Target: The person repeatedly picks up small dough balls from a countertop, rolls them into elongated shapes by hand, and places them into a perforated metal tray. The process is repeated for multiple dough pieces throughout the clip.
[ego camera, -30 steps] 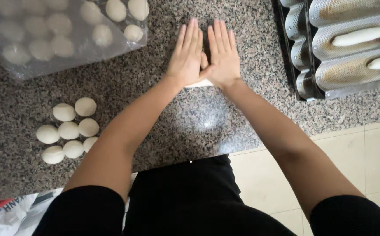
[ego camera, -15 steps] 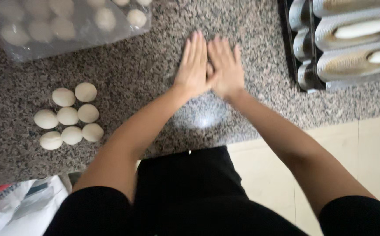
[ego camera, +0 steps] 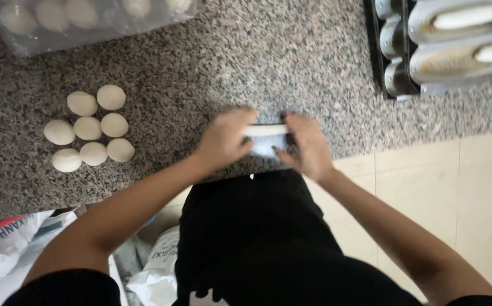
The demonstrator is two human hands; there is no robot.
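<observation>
- We work at a speckled granite counter [ego camera: 291, 62], near its front edge.
- Our left hand [ego camera: 223, 139] curls its fingers over one end of a pale dough roll [ego camera: 265, 131].
- Our right hand [ego camera: 308, 144] cups the other end, fingers bent and loosely closed on it.
- The roll lies crosswise between both hands.
- Seven round dough balls [ego camera: 90, 127] sit well apart, to the left.

L hand [ego camera: 223, 139] curled, palm down | R hand [ego camera: 308, 144] same | arms bent inward
</observation>
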